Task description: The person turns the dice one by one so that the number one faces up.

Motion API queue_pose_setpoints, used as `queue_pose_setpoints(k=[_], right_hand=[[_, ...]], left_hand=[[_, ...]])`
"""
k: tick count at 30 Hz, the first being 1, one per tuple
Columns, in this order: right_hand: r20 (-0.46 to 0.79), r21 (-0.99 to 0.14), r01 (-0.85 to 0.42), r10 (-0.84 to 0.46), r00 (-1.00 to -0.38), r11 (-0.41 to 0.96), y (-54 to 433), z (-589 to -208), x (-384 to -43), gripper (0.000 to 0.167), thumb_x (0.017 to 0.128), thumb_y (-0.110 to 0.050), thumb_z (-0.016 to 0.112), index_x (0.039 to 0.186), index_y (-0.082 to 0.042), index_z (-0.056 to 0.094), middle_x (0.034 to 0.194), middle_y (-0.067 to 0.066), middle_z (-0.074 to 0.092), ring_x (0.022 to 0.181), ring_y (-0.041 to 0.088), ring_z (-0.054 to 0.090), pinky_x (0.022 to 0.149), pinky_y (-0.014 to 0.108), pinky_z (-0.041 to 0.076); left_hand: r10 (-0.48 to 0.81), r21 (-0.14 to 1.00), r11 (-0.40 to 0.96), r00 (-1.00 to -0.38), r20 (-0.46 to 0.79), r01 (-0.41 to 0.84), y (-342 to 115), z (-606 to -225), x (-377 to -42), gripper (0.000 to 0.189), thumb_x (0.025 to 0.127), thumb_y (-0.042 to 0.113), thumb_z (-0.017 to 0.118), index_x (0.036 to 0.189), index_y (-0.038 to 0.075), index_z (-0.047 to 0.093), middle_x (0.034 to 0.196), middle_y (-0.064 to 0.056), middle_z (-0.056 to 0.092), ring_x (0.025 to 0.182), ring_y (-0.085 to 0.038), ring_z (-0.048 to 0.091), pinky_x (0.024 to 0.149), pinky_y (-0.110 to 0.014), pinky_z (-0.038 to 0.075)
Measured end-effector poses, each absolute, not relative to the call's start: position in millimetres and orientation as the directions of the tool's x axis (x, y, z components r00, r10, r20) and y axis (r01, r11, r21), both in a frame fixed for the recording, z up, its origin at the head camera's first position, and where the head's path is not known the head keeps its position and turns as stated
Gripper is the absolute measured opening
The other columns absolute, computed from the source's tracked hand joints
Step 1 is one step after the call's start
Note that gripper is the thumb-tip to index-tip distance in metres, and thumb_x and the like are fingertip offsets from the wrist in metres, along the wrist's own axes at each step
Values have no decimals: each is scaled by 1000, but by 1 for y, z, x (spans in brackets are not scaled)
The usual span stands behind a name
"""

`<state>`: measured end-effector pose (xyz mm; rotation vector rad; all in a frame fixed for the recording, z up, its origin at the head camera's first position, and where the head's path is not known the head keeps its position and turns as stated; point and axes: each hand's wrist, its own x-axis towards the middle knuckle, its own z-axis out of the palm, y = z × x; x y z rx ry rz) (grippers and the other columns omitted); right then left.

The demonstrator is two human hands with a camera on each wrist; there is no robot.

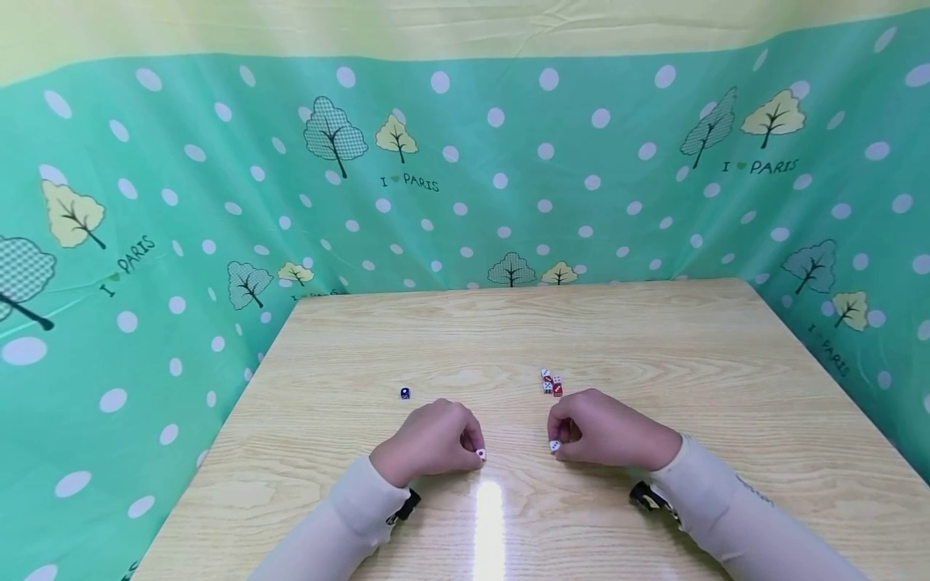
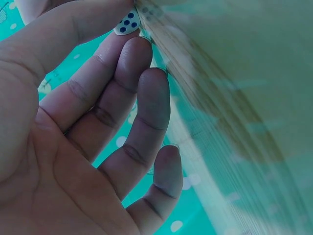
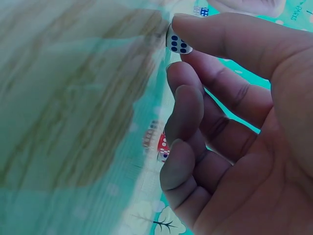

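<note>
Because pieces this small likely call for fingertip control, a white die point(image 1: 481, 455) sits pinched between the left hand's point(image 1: 438, 440) thumb and finger, low at the wooden table point(image 1: 349, 347); the right hand point(image 1: 603, 432) grips a second white die point(image 1: 555, 445) likewise, near red and white dice point(image 1: 553, 383) seemingly clustered to stay together; both hands' spare fingers bend loosely; a blue die point(image 1: 405, 394) lies apart.

It is a little closed-in spot; I can't tell what kind of room. A green cloth curtain with pale dots and trees point(image 1: 617, 234) hangs behind and on both sides of the flat, light-brown wooden table point(image 1: 654, 339).
</note>
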<state>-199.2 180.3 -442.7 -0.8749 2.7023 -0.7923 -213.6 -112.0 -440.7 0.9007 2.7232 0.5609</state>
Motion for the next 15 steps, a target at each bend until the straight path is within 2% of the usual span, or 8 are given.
queue_pose_setpoints(k=[5,10,15], right_hand=[[-31,-541,-481,-588,-809,690,181,-443,-200,15,86,-16,82,83,-23,70,76,-12,61,72,11,58,65,23,48],[-35,-534,-470,-574,-818,702,181,-443,-199,14,85,-17,82,90,-22,70,78,-9,63,71,8,55,65,23,47],[-27,-475,-479,-556,-831,738,178,-439,-196,17,84,-20,84,93,-21,70,79,-8,62,69,6,52,65,24,46]], left_hand=[[611,419,738,-788,-82,529,-113,-442,-214,15,76,23,84,72,31,71,67,23,60,65,2,54,61,-22,46],[613,419,736,-786,-81,531,-113,-441,-214,12,76,23,83,74,29,73,67,23,60,65,2,54,61,-22,46],[612,417,738,-786,-83,530,-112,-440,-214,11,76,23,83,74,28,74,67,23,60,65,2,54,61,-22,46]])
